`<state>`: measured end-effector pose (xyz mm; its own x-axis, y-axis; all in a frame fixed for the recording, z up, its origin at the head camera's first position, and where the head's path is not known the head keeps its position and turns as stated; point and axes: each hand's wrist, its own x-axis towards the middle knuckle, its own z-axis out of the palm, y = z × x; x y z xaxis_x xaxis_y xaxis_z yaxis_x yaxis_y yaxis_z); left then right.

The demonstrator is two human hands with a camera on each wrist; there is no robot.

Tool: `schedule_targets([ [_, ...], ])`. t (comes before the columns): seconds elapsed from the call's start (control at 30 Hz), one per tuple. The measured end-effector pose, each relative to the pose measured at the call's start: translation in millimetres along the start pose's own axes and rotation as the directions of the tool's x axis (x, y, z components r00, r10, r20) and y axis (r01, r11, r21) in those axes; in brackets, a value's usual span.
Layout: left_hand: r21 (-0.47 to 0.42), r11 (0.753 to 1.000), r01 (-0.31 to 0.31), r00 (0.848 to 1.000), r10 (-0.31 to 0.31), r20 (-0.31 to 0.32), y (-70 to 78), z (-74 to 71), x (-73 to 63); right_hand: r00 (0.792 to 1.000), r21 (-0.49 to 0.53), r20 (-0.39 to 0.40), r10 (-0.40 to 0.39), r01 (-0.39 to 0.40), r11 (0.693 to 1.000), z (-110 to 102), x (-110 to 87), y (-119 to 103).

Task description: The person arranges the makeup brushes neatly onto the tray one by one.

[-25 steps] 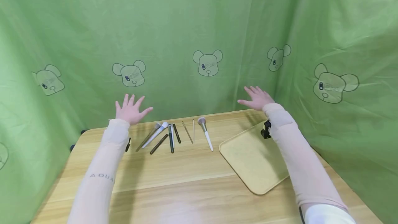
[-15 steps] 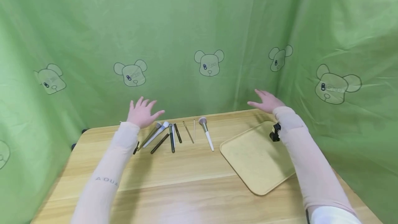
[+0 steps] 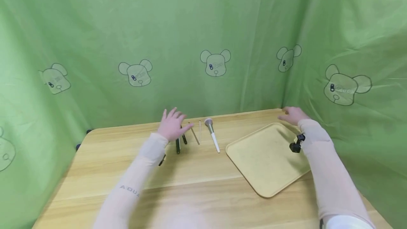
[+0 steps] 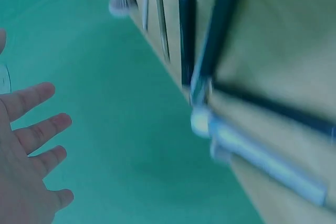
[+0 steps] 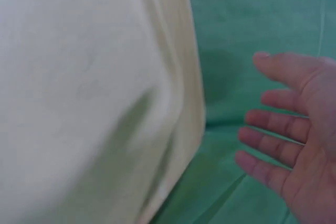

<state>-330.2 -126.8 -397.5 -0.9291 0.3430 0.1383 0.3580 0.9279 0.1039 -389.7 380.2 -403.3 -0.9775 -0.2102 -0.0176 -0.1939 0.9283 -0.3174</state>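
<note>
Closest in, both pale sleeves (image 3: 133,183) run off the bottom, so the upper arms are cut off, and there's a small black block (image 3: 297,143) by the right wrist. The wood-grain surface (image 3: 197,176) has a washed-out glare spot low in the middle. The tan tray (image 3: 268,162) sits on the right, its right corner hidden behind a sleeve; it's soft and only partly framed in the right wrist view.

Further back, the white-handled brush (image 3: 214,139) lies between the hands, nearer the left one. Two thin sticks (image 3: 194,135) come next, then dark handles (image 3: 178,147) poking out below the left hand (image 3: 171,127), which covers their tops. The pale blue brush (image 4: 268,156) only shows in the left wrist view, pretty blurry. That hand's fingers are spread, thumb mostly cut off in its wrist view; can't tell how high it is. The right hand (image 3: 292,115) is near the tray's far corner, fingers loose and slightly parted. Behind everything, a green curtain (image 3: 178,27) with bear-head outlines (image 3: 215,64).
</note>
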Motion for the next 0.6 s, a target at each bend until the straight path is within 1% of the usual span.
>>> schedule_targets([
  [0.1, -0.002, 0.999, -0.04, 0.999, 0.04, 0.009, 21.7, 12.0, -1.8, 1.0, -0.01, 0.009, 0.017, -0.017, 1.0, 8.5, -9.0, 17.9],
  [0.27, -0.032, 0.993, -0.113, 0.993, 0.113, 0.014, 55.9, 34.8, -3.7, 1.0, -0.04, -0.003, 0.026, -0.026, 0.999, 15.4, -26.4, 32.6],
  [0.37, -0.079, 0.987, -0.137, 0.99, 0.139, 0.024, 73.2, 48.1, -5.0, 1.0, -0.041, -0.008, 0.021, -0.022, 0.999, 18.8, -31.7, 40.1],
  [0.43, -0.147, 0.979, -0.141, 0.988, 0.149, 0.046, 83.8, 56.1, -6.9, 1.0, -0.042, -0.007, 0.019, -0.019, 0.999, 23.2, -33.1, 46.0],
  [0.47, -0.189, 0.973, -0.136, 0.986, 0.151, 0.067, 88.7, 60.7, -8.0, 1.0, -0.041, -0.005, 0.014, -0.014, 0.999, 25.5, -33.3, 48.8],
  [0.5, -0.25, 0.96, -0.122, 0.984, 0.15, 0.098, 93.7, 63.6, -9.6, 1.0, -0.04, -0.002, 0.01, -0.01, 0.999, 27.9, -33.3, 51.5],
  [0.53, -0.314, 0.944, -0.104, 0.98, 0.152, 0.131, 98.8, 65.9, -11.5, 1.0, -0.04, 0.002, 0.005, -0.005, 0.999, 30.0, -33.1, 54.2],
  [0.6, -0.43, 0.901, -0.052, 0.966, 0.154, 0.206, 108.6, 70.3, -14.4, 1.0, -0.033, 0.009, 0.0, 0.001, 0.999, 33.3, -32.9, 58.5],
])
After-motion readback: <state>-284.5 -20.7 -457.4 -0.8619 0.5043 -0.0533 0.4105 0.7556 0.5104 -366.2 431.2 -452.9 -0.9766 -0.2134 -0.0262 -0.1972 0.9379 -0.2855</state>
